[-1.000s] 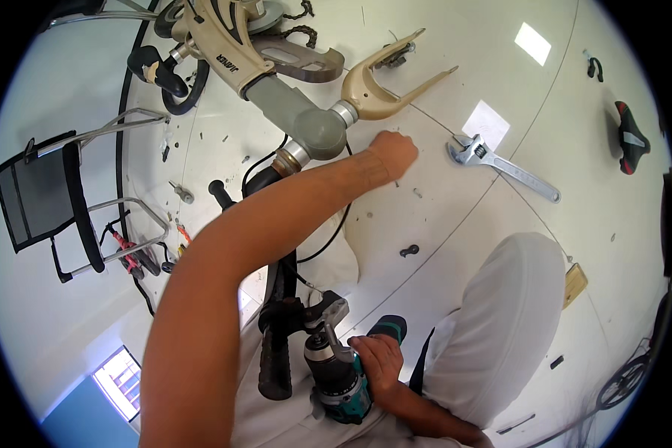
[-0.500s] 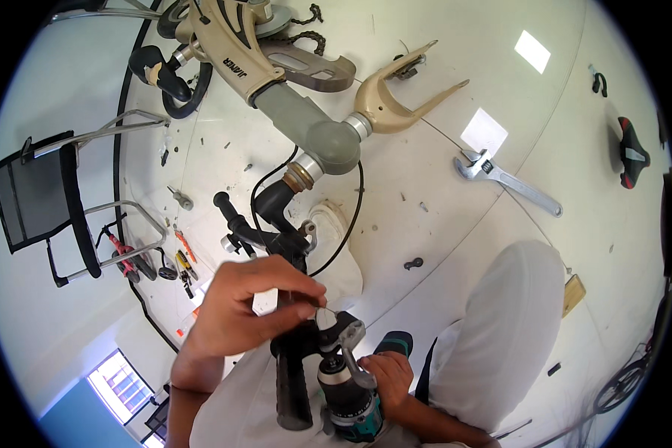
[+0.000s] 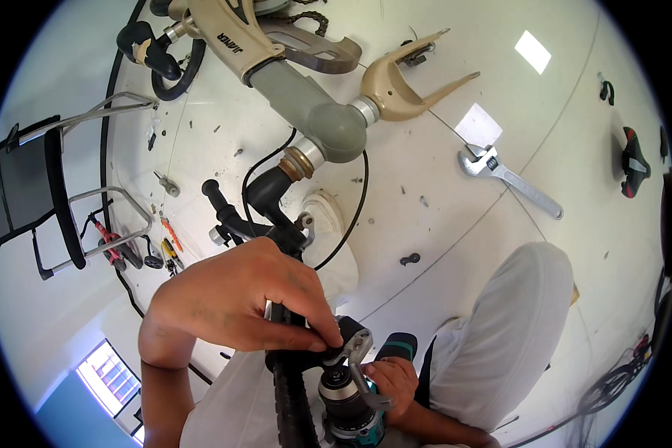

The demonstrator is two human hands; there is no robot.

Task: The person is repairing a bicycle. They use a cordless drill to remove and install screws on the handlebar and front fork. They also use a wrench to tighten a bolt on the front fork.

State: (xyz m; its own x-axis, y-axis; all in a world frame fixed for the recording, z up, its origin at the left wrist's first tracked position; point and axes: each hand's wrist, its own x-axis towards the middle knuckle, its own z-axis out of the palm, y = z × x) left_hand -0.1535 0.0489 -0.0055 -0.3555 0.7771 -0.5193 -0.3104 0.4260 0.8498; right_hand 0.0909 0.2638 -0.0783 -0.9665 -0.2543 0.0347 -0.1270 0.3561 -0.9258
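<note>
In the head view, we had brought the left hand (image 3: 250,306) back from beside the fork (image 3: 393,93) to the lever (image 3: 360,349) on the handlebar (image 3: 290,396), so both hands met at one joint. Its grip was nearly closed, fingertips at the lever; we could not tell whether it held a small part. The right hand (image 3: 393,383) had its grip wrapped around the drill (image 3: 343,405) beside the handlebar; the drill's long axis ran up the view, chuck (image 3: 337,379) toward the lever.
</note>
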